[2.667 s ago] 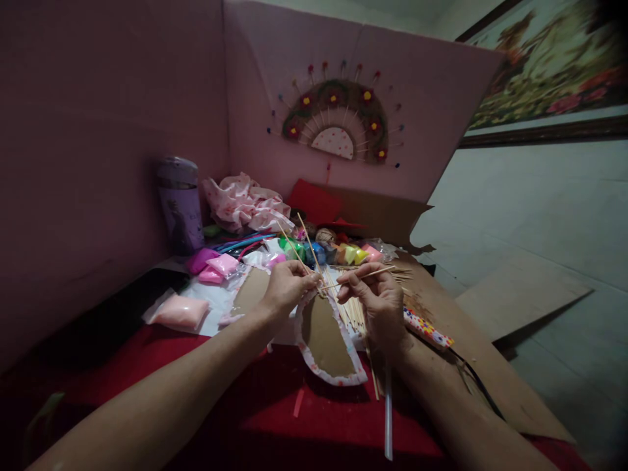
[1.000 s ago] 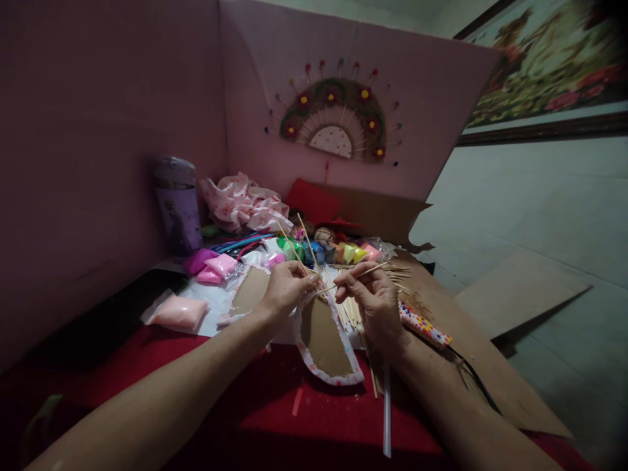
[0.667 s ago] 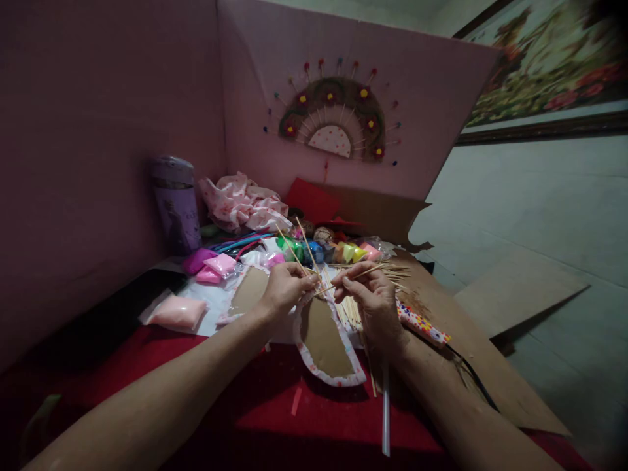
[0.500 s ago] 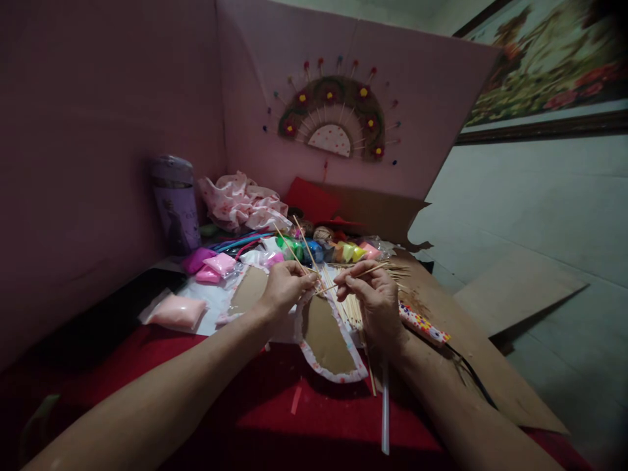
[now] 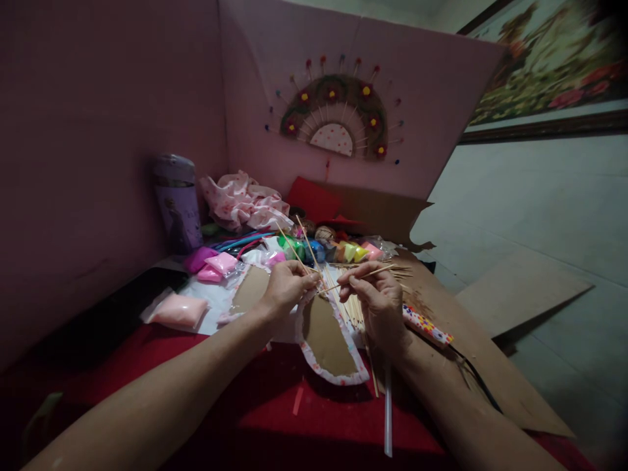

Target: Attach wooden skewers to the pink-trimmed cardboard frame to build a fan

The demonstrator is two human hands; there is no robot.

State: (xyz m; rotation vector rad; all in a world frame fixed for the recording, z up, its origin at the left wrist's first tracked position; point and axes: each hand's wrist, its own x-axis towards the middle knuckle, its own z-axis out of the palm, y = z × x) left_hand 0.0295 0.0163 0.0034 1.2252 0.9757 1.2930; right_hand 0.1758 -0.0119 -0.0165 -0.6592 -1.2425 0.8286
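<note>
- The fingers (image 5: 305, 280) of my left hand (image 5: 287, 289) are pressed together in a pinch on two thin wooden skewers (image 5: 300, 245), whose free ends slant up and away from me. The same pinch meets the top end of the teardrop-shaped brown cardboard piece with a white-and-pink frilled border (image 5: 328, 337).
- My right hand (image 5: 380, 304) has thumb and forefinger closed on a single thin wooden skewer (image 5: 366, 273). It lies almost level, its near tip aimed at my left fingertips and its far end out to the right.
- Both my forearms reach in from the bottom edge, wrists low over the red cloth-covered table (image 5: 318, 425). The hands are near each other but apart.
- Against half a second ago, my hands have hardly moved: both pinches are unchanged and the single skewer keeps the same slant.
- The cardboard piece lies on the red cloth between my wrists, narrow end up at my left fingers and rounded end toward me. Its brown face is bare inside the border.
- A loose pile of wooden skewers (image 5: 350, 311) lies just beside my right hand, with small packets of coloured clay (image 5: 343, 252) behind.
</note>
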